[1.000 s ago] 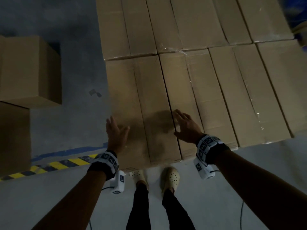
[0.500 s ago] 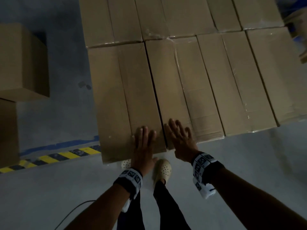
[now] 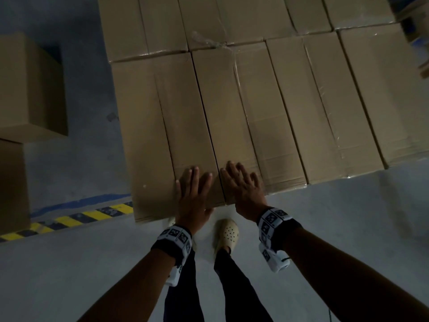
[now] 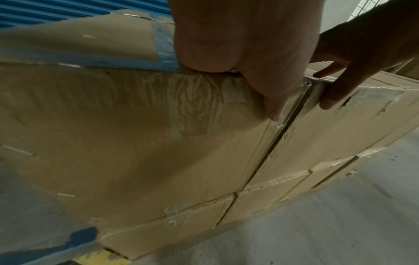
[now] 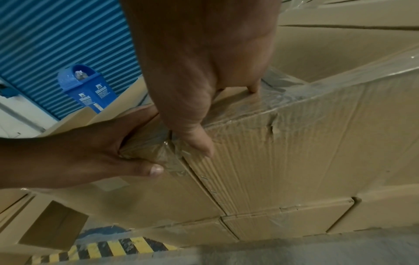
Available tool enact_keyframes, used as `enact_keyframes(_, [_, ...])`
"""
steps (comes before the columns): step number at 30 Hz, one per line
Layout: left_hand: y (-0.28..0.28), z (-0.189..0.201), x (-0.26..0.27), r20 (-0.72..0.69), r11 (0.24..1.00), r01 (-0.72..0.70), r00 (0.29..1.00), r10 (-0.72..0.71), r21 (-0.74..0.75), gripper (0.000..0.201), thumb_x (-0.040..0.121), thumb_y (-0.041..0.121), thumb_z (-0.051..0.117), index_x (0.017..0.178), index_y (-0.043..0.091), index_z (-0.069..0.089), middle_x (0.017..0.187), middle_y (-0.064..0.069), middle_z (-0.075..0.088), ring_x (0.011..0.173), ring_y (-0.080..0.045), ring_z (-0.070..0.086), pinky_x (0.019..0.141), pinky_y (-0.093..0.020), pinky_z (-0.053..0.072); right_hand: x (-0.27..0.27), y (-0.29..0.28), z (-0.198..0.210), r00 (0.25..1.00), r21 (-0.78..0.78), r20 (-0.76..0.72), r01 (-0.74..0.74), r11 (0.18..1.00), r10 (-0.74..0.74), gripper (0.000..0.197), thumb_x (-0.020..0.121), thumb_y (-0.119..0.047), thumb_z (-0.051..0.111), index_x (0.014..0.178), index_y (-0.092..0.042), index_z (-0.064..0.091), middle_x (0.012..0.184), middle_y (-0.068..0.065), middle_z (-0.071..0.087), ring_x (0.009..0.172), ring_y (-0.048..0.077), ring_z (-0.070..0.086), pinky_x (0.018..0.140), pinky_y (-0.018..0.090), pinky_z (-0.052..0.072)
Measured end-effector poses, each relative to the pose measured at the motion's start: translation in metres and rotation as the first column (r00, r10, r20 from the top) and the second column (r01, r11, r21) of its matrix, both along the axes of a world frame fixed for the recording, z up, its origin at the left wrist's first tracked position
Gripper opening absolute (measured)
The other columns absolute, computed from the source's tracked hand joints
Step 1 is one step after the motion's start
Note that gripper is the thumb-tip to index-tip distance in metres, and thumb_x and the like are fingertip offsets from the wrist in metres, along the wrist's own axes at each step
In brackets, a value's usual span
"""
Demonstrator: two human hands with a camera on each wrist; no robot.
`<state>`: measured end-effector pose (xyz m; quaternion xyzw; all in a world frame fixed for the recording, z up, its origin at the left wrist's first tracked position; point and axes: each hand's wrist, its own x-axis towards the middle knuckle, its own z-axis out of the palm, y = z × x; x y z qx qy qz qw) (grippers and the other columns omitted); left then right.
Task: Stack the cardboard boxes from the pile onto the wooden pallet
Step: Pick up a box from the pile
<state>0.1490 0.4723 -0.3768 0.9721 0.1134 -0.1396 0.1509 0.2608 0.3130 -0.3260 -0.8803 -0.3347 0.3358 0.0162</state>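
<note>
Brown cardboard boxes lie side by side in a stacked block, several in the top layer. My left hand [image 3: 193, 196] lies flat on the near left box [image 3: 162, 126], fingers straight, at its near right corner. In the left wrist view, my left hand [image 4: 249, 53] has its thumb down the box's front face. My right hand [image 3: 243, 189] lies flat on the neighbouring box [image 3: 250, 112], just across the seam. In the right wrist view, my right hand [image 5: 199, 62] also has its thumb over the front edge, with my left hand [image 5: 90, 148] beside it. No pallet shows.
Two loose boxes [image 3: 27, 89] stand on the grey floor at the left. Yellow-black floor tape [image 3: 69, 219] runs to the stack's near left corner. My feet [image 3: 227, 233] are close to the stack. A blue bin [image 5: 88, 87] stands by a blue shutter behind.
My left hand has moved from the left box's left side to its top by the seam. My right hand has slid back to the near edge. In the last half second both hands stayed put.
</note>
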Motion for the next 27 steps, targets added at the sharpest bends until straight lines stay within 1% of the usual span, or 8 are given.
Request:
enact_keyframes(3, [0.0, 0.003, 0.002, -0.02, 1.0, 0.0, 1.0, 0.001, 0.01, 0.116, 0.07, 0.05, 0.082, 0.162, 0.028, 0.015, 0.169, -0.016, 0.004, 0.156, -0.034, -0.001, 0.119, -0.065, 0.005, 0.0, 0.0, -0.001, 1.0, 0.001, 0.003, 0.001, 1.0, -0.001, 0.11, 0.086, -0.005, 0.063, 0.155, -0.033, -0.017, 0.16, -0.003, -0.031, 0.148, 0.027, -0.025, 0.121, 0.058, 0.001])
enact_keyframes(8, [0.001, 0.006, 0.002, -0.054, 1.0, 0.003, 0.999, -0.003, 0.004, 0.114, 0.072, 0.048, 0.08, 0.162, 0.027, 0.014, 0.168, -0.016, 0.003, 0.155, -0.035, 0.0, 0.118, -0.065, 0.006, 0.0, 0.003, 0.0, 1.0, -0.014, 0.01, -0.013, 1.0, 0.013, 0.109, 0.086, -0.007, 0.063, 0.155, -0.033, -0.018, 0.161, -0.001, -0.029, 0.149, 0.028, -0.023, 0.121, 0.059, 0.003])
enact_keyframes(10, [0.002, 0.013, 0.005, -0.084, 1.0, 0.008, 0.996, -0.009, -0.012, 0.112, 0.076, 0.045, 0.078, 0.162, 0.028, 0.009, 0.169, -0.015, -0.005, 0.155, -0.034, -0.007, 0.118, -0.065, 0.004, 0.002, 0.004, 0.002, 1.0, -0.015, -0.008, -0.014, 1.0, 0.014, 0.109, 0.086, -0.009, 0.064, 0.155, -0.032, -0.017, 0.162, -0.001, -0.028, 0.15, 0.028, -0.022, 0.121, 0.06, 0.005])
enact_keyframes(13, [0.007, 0.027, 0.01, -0.19, 0.996, 0.038, 0.98, -0.052, -0.075, 0.116, 0.08, 0.044, 0.078, 0.161, 0.028, -0.003, 0.166, -0.014, -0.022, 0.153, -0.033, -0.019, 0.121, -0.064, 0.002, 0.006, 0.005, 0.011, 0.998, -0.009, -0.065, -0.008, 1.0, 0.007, 0.112, 0.086, -0.019, 0.069, 0.154, -0.029, -0.019, 0.163, 0.002, -0.025, 0.15, 0.029, -0.018, 0.122, 0.057, 0.008])
enact_keyframes(17, [0.022, 0.068, 0.018, -0.188, 0.984, -0.031, 0.982, -0.003, -0.177, 0.11, 0.087, 0.034, 0.074, 0.161, 0.023, -0.006, 0.166, -0.013, -0.022, 0.154, -0.034, -0.016, 0.122, -0.058, 0.011, 0.008, 0.009, 0.043, 0.991, 0.05, -0.098, 0.091, 0.995, -0.086, 0.109, 0.089, -0.031, 0.069, 0.155, -0.026, -0.017, 0.164, 0.007, -0.018, 0.152, 0.029, -0.009, 0.121, 0.055, 0.019])
enact_keyframes(21, [0.032, 0.142, 0.017, 0.04, 0.96, -0.179, 0.981, 0.191, -0.214, 0.091, 0.093, 0.026, 0.069, 0.161, 0.015, 0.01, 0.168, -0.014, -0.006, 0.156, -0.031, -0.005, 0.123, -0.052, 0.017, 0.007, 0.013, 0.094, 0.981, 0.233, -0.08, 0.193, 0.953, -0.179, 0.101, 0.092, -0.034, 0.066, 0.157, -0.025, -0.011, 0.165, 0.009, -0.011, 0.152, 0.034, 0.001, 0.12, 0.051, 0.023])
enact_keyframes(24, [0.039, 0.202, 0.001, 0.254, 0.937, -0.241, 0.918, 0.305, -0.251, 0.082, 0.092, 0.02, 0.069, 0.158, 0.006, 0.023, 0.167, -0.019, 0.007, 0.155, -0.034, 0.006, 0.121, -0.055, 0.023, 0.0, 0.017, 0.147, 0.969, 0.404, -0.032, 0.237, 0.883, -0.246, 0.095, 0.093, -0.036, 0.064, 0.158, -0.023, -0.003, 0.166, 0.007, -0.003, 0.152, 0.031, 0.007, 0.119, 0.044, 0.021])
enact_keyframes(27, [0.046, 0.256, -0.026, 0.443, 0.916, -0.287, 0.808, 0.389, -0.281, 0.075, 0.094, 0.038, 0.057, 0.156, 0.004, 0.029, 0.166, -0.02, 0.017, 0.155, -0.032, 0.014, 0.12, -0.05, 0.03, -0.015, 0.02, 0.207, 0.963, 0.59, 0.028, 0.2, 0.782, -0.268, 0.088, 0.094, -0.04, 0.063, 0.159, -0.018, 0.008, 0.166, 0.008, 0.008, 0.151, 0.028, 0.013, 0.117, 0.04, 0.024])
